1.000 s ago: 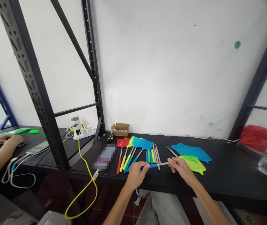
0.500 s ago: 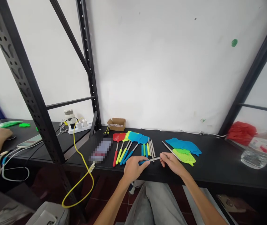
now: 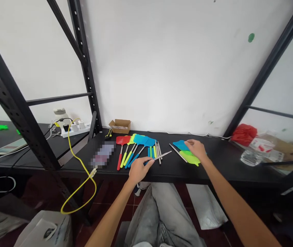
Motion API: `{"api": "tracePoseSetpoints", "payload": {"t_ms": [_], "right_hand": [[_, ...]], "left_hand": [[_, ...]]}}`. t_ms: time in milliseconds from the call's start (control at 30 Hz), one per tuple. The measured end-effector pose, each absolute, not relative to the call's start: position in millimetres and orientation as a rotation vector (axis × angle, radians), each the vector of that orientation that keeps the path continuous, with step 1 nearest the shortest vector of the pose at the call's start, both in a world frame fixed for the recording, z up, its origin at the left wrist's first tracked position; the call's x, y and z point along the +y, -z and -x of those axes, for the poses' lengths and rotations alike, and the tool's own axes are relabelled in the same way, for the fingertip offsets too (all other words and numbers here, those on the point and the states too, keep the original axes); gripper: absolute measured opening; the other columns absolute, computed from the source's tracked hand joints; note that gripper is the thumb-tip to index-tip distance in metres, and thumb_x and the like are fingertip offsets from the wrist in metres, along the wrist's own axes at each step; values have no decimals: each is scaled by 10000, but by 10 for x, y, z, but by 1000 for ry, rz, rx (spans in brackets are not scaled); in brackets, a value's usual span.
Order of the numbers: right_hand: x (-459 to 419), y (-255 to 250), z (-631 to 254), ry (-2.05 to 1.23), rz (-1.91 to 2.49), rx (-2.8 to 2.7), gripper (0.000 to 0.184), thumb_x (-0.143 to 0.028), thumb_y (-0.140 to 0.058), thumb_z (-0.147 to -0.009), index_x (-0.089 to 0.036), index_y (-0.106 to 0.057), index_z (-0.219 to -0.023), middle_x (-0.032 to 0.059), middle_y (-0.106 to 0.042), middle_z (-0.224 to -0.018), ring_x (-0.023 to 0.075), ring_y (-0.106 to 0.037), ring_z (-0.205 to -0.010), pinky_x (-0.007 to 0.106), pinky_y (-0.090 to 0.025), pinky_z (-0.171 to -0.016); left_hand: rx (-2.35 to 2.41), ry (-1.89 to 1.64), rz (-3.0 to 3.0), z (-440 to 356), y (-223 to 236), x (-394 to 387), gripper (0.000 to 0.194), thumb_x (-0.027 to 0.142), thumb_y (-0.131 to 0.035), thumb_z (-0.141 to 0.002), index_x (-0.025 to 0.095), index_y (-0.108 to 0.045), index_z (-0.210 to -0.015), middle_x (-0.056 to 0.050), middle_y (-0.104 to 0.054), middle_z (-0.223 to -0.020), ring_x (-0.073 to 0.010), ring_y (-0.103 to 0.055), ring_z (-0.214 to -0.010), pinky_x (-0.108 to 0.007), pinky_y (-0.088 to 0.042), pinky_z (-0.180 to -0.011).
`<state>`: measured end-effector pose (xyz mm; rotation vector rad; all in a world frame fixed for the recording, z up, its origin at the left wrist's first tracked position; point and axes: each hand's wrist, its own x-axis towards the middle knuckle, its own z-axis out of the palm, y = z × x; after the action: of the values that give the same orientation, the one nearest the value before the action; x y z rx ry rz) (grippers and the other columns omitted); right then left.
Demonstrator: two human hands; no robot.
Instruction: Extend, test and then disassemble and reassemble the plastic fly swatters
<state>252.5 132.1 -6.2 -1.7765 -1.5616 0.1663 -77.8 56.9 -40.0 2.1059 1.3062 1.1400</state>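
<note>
My left hand is closed on a blue handle with a thin metal rod sticking out to the right. My right hand reaches over the blue fly swatter heads, its bent fingers pinched at their upper edge. Yellow-green swatter heads lie just below, partly under the blue ones. A loose rod lies beside this pile. Left of it are several loose blue and yellow handles and metal rods. Whole swatters with red, yellow and blue heads lie fanned out further left.
A phone with a blurred screen lies left of the swatters, its yellow cable hanging over the edge. Behind stand a small cardboard box and a power strip. A clear plastic bottle and red bag are at right.
My right hand has left the rod's end and moved up and right to the swatter heads. My left hand keeps the blue handle. The view has shifted; the other person's hand at far left is out of view.
</note>
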Motion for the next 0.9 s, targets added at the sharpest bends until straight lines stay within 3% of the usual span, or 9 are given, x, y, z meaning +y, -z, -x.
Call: {"api": "tracePoseSetpoints", "payload": {"t_ms": [100, 200, 367, 500, 600, 700, 767, 900], "right_hand": [[1488, 29, -2738, -99, 2132, -1689, 628, -563, -653, -755, -118, -632, -1198, 220, -650, -1169, 390, -578, -1137, 447, -454, -874], [1640, 99, -2819, -149, 2304, -1745, 753, -680, -660, -692, -100, -628, -1171, 281, -621, -1164, 434, -584, -1104, 494, -465, -819], [1848, 171, -2833, -180, 2341, -1766, 582, -583, -759, -655, -105, -665, -973, 307, -626, -1073, 453, -603, -1028, 502, -454, -740], [1865, 97, -2880, -220, 2272, -1573, 377, -426, -796, -657, -139, -672, -866, 257, -655, -1017, 431, -614, -1038, 475, -460, -749], [1813, 24, -2915, -361, 2033, -1321, 272, -292, -832, -591, -172, -636, -738, 173, -689, -858, 390, -642, -988, 413, -501, -719], [1651, 11, -2790, -672, 1530, -1013, 230, -241, -801, -622, -192, -591, -703, 84, -685, -733, 288, -688, -855, 315, -540, -622], [1461, 67, -2570, -854, 1204, -869, 198, -240, -769, -678, -203, -587, -749, 50, -695, -766, 218, -700, -809, 247, -546, -576], [1022, 306, -1976, -1232, 817, -603, 156, -179, -759, -690, -197, -644, -793, 59, -731, -854, 188, -710, -826, 197, -568, -576]], "left_hand": [[1355, -1115, -2111, 768, 407, 544, 416, 517, -442, -933, 253, -746, -1037, -2, -743, -1040, -224, -665, -946, -263, -464, -791], [1369, -1101, -2124, 763, 406, 505, 393, 504, -461, -931, 256, -746, -1040, 0, -745, -1040, -219, -664, -973, -257, -457, -820], [1385, -1081, -2161, 768, 391, 476, 403, 508, -430, -946, 275, -742, -1055, 16, -747, -1019, -210, -667, -945, -252, -453, -788], [1393, -1063, -2164, 769, 378, 463, 413, 510, -426, -947, 268, -737, -1069, 8, -740, -1056, -214, -660, -985, -251, -451, -794], [1403, -1045, -2156, 770, 381, 477, 410, 516, -432, -941, 273, -741, -1057, 9, -742, -1055, -212, -662, -985, -249, -452, -786], [1405, -1055, -2158, 769, 389, 496, 398, 512, -438, -940, 280, -740, -1052, 17, -744, -1047, -208, -665, -973, -250, -451, -782], [1394, -1067, -2159, 768, 392, 503, 395, 508, -437, -940, 279, -740, -1049, 17, -743, -1049, -209, -664, -976, -251, -451, -782], [1394, -1085, -2156, 766, 401, 505, 398, 513, -437, -938, 278, -745, -1031, 16, -748, -1023, -209, -670, -940, -254, -452, -778]]}}
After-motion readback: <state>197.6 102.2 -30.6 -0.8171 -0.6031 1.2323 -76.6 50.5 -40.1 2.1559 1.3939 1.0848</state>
